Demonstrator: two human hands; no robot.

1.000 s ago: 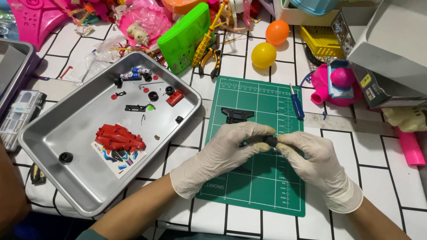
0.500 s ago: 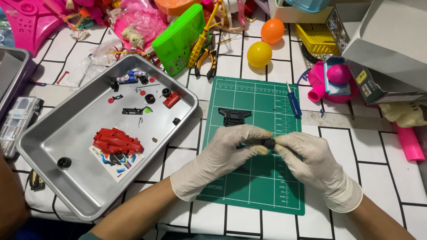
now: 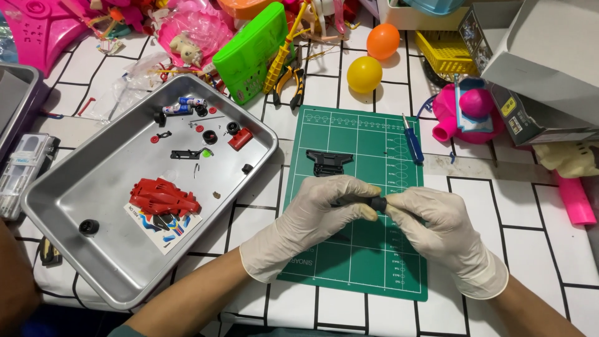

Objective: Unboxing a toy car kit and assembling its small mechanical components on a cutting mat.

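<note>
Both hands wear thin whitish gloves and meet over the green gridded cutting mat (image 3: 368,249) that lies on the white-tiled table (image 3: 530,218). The left hand (image 3: 318,212) curls its fingers around a small black round part (image 3: 377,203), and the right hand (image 3: 437,224) pinches the same piece from the other side, fingertips of both hands pressed close together. The part sits above the middle of the mat, mostly hidden by the fingers, so its exact shape is hard to tell.

Just beyond the hands, a flat black plastic frame piece (image 3: 329,161) rests on the mat, and a small blue-handled screwdriver (image 3: 413,142) lies at the mat's far right edge. To the left stands a grey metal tray (image 3: 75,187) holding a red toy car body shell (image 3: 163,197) on a coloured sticker sheet, with small black wheels and red bits scattered farther back. Past the mat sit a yellow ball (image 3: 365,74) and an orange ball (image 3: 382,40), near each other.
</note>
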